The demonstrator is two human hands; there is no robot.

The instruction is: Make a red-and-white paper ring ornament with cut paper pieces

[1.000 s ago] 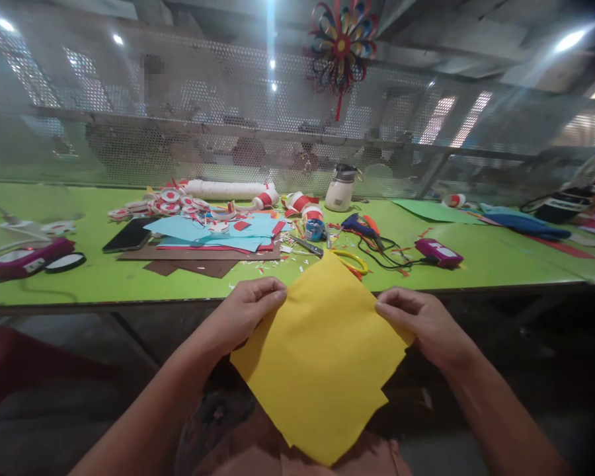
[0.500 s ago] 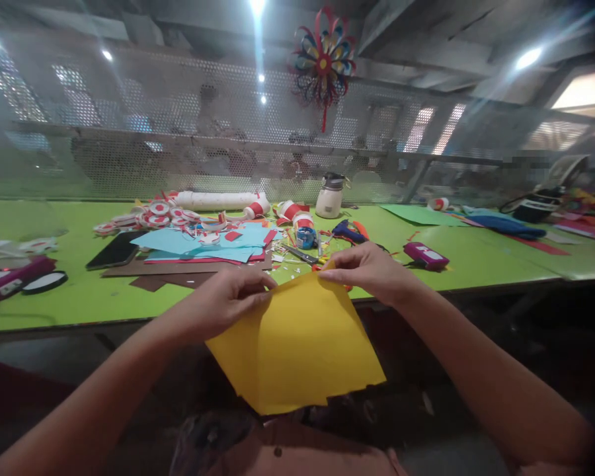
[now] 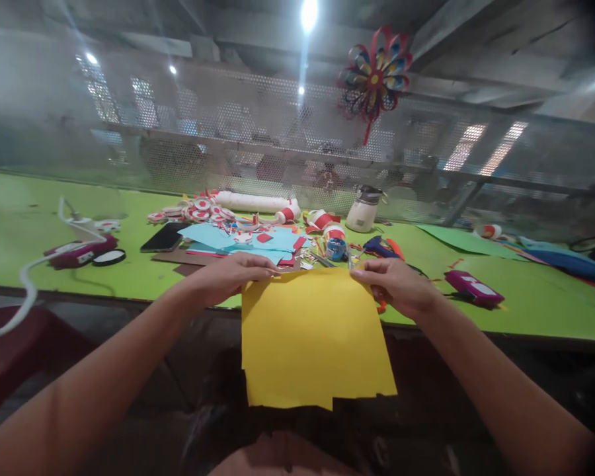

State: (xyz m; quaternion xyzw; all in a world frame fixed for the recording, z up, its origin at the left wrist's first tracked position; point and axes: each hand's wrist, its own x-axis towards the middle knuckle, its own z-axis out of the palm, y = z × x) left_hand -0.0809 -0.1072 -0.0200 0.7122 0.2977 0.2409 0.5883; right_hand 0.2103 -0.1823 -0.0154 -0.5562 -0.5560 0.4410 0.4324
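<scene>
A sheet of yellow paper (image 3: 313,337) hangs in front of me, below the table's front edge, its lower edge cut unevenly. My left hand (image 3: 238,274) pinches its upper left corner. At the upper right corner, my right hand (image 3: 394,281) grips it between thumb and fingers. Just beyond the sheet lie light blue paper sheets (image 3: 203,237) on darker sheets. Red-and-white paper rolls (image 3: 334,235) and a blue-handled glue gun (image 3: 381,247) are behind my right hand.
On the green table (image 3: 129,281) are a phone (image 3: 163,237), a purple power strip (image 3: 473,287), another purple strip (image 3: 82,251) with a white cable, and a white bottle (image 3: 363,210). A paper flower (image 3: 375,80) hangs above. Green paper (image 3: 469,242) lies to the right.
The yellow sheet has gone from slanted and bent to flatter and squarer as my hands moved apart. My view has turned a little to the left.
</scene>
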